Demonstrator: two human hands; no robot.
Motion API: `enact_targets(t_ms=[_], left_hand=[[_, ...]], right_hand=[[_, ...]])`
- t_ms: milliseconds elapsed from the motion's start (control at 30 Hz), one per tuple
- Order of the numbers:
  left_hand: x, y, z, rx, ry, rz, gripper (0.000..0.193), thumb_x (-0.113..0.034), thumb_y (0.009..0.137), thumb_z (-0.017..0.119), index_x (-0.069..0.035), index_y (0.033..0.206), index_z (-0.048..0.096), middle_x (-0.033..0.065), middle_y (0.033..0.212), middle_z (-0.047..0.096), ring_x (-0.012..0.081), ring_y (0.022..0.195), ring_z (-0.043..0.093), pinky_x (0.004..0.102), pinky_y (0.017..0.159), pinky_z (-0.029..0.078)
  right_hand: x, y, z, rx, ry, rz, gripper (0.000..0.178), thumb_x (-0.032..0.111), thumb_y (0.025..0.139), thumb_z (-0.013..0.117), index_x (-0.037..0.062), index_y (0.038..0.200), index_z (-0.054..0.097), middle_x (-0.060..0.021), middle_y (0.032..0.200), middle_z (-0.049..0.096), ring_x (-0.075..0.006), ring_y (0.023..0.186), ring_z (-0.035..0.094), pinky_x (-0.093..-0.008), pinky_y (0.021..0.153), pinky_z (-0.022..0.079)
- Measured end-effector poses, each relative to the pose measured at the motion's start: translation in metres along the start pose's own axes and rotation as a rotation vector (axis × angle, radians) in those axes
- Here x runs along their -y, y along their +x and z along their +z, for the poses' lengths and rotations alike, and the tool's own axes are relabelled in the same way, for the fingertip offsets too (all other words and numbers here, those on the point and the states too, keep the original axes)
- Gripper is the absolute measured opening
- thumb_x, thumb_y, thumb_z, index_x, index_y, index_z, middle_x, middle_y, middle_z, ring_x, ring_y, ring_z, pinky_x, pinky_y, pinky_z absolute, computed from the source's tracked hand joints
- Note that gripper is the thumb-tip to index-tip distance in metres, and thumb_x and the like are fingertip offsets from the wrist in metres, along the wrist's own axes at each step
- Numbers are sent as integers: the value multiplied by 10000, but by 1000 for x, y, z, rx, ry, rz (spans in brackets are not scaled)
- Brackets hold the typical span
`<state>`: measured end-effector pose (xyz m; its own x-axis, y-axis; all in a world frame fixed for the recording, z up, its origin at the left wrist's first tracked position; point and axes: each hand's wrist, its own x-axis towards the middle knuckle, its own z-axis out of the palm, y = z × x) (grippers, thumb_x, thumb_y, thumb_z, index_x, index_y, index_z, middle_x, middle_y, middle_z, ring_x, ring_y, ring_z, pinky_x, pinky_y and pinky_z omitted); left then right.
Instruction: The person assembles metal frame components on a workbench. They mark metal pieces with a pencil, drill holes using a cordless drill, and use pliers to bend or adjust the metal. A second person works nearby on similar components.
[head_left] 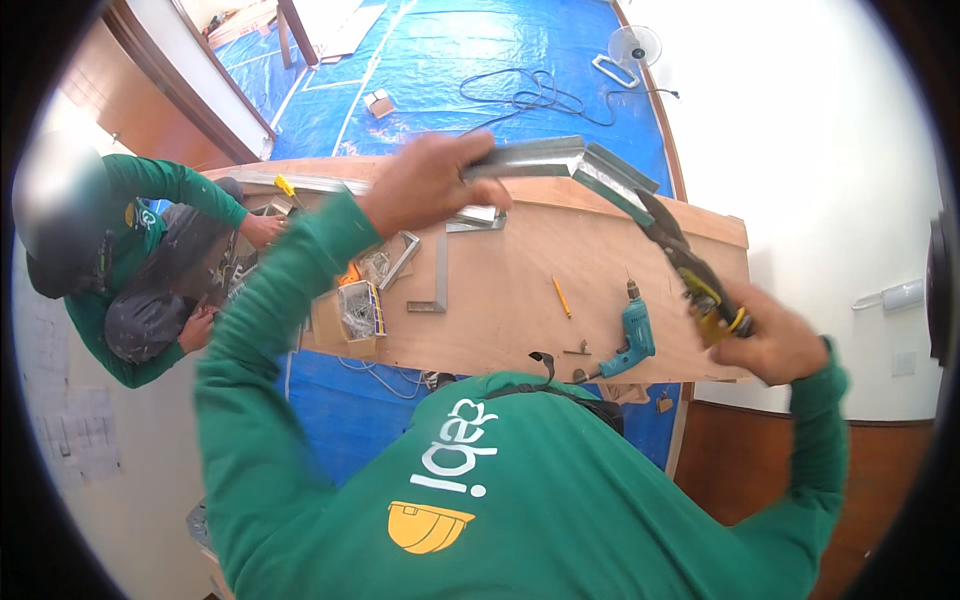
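My left hand [425, 185] grips one end of a bent galvanized metal channel [530, 158] above the far side of the wooden bench. The channel has a kink at mid-length, and its other part slopes down to the right. My right hand [775, 335] is closed round the yellow-and-black handles of tin snips [690, 268]. Their dark jaws meet the channel's right end; whether they bite into it I cannot tell. Below on the bench lie a teal power drill [635, 330], a yellow pencil [562, 297] and a metal try square [438, 275].
The wooden bench [520, 330] spans the middle. A box of screws [360, 310] stands at its left, near a co-worker [140, 250] in a green shirt. Beyond, a black cable [530, 100] and a fan [635, 46] lie about on blue floor sheeting [430, 60].
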<state>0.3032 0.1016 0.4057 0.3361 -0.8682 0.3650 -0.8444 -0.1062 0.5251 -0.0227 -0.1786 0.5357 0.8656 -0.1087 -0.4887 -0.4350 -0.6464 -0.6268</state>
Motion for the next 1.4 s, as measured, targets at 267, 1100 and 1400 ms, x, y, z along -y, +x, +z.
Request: enact_targets(t_ms=[267,1100,1400], left_hand=[[-47,-72,251,-423,-1015,-552,848,-818,1069,377,-18,946,627,14,761,543,145,699,530,361,621,460],[6,-108,119,6,-192,-180,639,-661,1027,678,-28,941,652,134,772,618,247,682,628,425,657,504],[-9,-102,158,-153,-504,-389,685,-694,1056,602,-16,989,677,178,772,658,308,678,576,443,668,504]], right_hand=[[-105,113,218,51,830,-120,410,88,957,719,18,1352,632,-63,1122,709,-188,1010,676,-355,936,572],[-83,61,92,417,276,22,441,125,903,757,20,1312,629,-105,1061,712,-240,999,696,-436,888,553],[-117,83,116,163,377,-71,520,132,925,780,2,1405,624,-107,1162,728,-236,1083,693,-401,946,571]])
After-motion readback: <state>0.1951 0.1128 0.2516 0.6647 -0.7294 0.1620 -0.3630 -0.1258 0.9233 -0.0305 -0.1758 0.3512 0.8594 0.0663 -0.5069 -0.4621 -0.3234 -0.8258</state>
